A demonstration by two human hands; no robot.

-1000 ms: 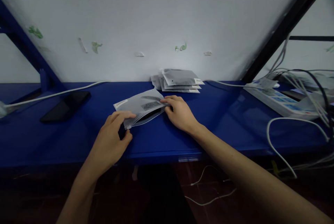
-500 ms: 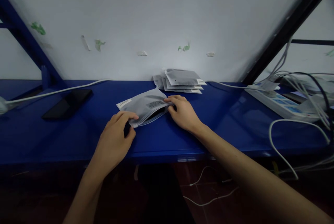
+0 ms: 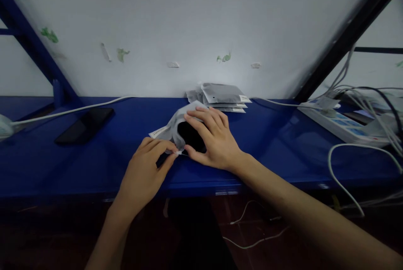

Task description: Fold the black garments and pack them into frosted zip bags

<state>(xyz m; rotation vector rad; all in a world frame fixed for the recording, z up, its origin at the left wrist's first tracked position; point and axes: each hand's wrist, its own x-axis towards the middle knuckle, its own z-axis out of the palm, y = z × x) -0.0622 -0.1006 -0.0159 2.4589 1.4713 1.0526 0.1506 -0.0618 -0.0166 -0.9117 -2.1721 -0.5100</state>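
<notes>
Since a second ago right hand (image 3: 215,142) has slid fingers-spread onto grey pouch (image 3: 176,125) on blue table (image 3: 267,144), left hand (image 3: 147,169) pinching its near corner; black item (image 3: 192,137) could snag there.

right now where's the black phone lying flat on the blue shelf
In the head view the black phone lies left of both hands, beside the white cable.
</notes>
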